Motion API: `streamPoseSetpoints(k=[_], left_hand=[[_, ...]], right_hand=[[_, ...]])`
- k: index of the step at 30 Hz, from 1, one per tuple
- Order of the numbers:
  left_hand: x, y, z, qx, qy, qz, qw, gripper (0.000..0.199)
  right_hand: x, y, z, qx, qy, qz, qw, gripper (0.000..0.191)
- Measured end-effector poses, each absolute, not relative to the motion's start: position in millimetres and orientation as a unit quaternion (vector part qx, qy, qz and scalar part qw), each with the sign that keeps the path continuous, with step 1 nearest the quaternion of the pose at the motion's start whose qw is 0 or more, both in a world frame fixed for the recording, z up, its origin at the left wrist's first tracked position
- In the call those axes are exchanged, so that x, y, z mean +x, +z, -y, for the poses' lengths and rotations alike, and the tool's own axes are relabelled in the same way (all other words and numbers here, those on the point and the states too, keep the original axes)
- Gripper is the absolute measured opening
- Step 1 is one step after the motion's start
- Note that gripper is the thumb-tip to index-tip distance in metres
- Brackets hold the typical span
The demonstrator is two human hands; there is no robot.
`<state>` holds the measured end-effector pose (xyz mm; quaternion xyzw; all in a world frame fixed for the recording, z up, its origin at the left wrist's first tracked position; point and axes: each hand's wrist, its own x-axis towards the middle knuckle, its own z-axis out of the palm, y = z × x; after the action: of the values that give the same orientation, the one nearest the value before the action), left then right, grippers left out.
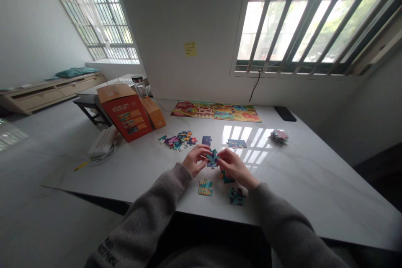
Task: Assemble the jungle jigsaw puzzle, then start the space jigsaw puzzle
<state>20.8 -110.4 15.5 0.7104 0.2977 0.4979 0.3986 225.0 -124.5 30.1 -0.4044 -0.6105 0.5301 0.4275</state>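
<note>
A teal and purple puzzle piece (212, 158) is between my two hands, above the white table. My left hand (197, 159) pinches its left edge, and my right hand (231, 165) has its fingers closed at the right edge. Just beyond lies a dark blue piece (206, 140), with a pair of joined blue pieces (236, 143) farther right. Partly under my right hand is a red and green piece (228, 176). Nearer to me lie a yellow and teal piece (205, 187) and a dark green piece (237, 197). A heap of loose pieces (178, 140) sits to the left.
An assembled puzzle strip (216, 111) lies along the wall side of the table (301, 167). At the left stand a red puzzle box (128, 117) and a white cabled object (102, 142). A stack of pieces (279, 136) and a black phone (285, 113) are at the right.
</note>
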Motion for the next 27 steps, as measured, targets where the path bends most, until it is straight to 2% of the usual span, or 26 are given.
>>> streamPoseSetpoints(k=[4, 8, 11, 14, 17, 23, 27], left_hand=[[21, 17, 108, 0.656, 0.502, -0.339, 0.45, 0.02], [21, 17, 107, 0.622, 0.505, -0.346, 0.488, 0.04], [20, 16, 108, 0.662, 0.474, -0.346, 0.466, 0.053], [20, 15, 109, 0.723, 0.408, -0.371, 0.416, 0.041], [22, 14, 109, 0.722, 0.382, -0.379, 0.435, 0.03], [22, 13, 103, 0.605, 0.459, -0.344, 0.552, 0.055], [21, 15, 102, 0.568, 0.476, -0.38, 0.554, 0.053]], right_hand=[[220, 26, 129, -0.371, 0.562, 0.606, 0.423, 0.038], [221, 24, 131, -0.381, 0.544, 0.625, 0.41, 0.035], [224, 23, 129, -0.401, 0.473, 0.656, 0.431, 0.029], [224, 23, 125, -0.415, 0.397, 0.664, 0.478, 0.028], [222, 25, 124, -0.399, 0.403, 0.658, 0.497, 0.022], [221, 33, 136, -0.396, 0.386, 0.706, 0.444, 0.013], [220, 35, 144, -0.39, 0.363, 0.746, 0.4, 0.011]])
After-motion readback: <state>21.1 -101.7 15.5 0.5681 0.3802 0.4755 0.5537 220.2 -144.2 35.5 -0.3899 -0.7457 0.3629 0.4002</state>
